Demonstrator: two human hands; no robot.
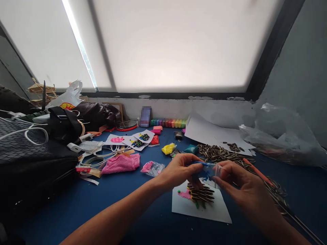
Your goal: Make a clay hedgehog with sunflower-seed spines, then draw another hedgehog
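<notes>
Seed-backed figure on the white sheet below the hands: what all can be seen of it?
The seed-backed figure lies on the white sheet, its pink, clay-like head pointing left with a green ball at the tip. Dark striped seeds overlap behind a yellow edge, tips towards the right. Green pieces stick out on the near side. The left hand partly covers its far side; whether they touch is unclear.

A black bag [33, 153] sits far left, a white cable [33, 128] looped over it; a pink cloth [121, 163] lies left of centre. A carrier bag [67, 95] stands upper left, pale blinds [173, 44] span the top, a clear bag [288, 139] slumps at right.
</notes>
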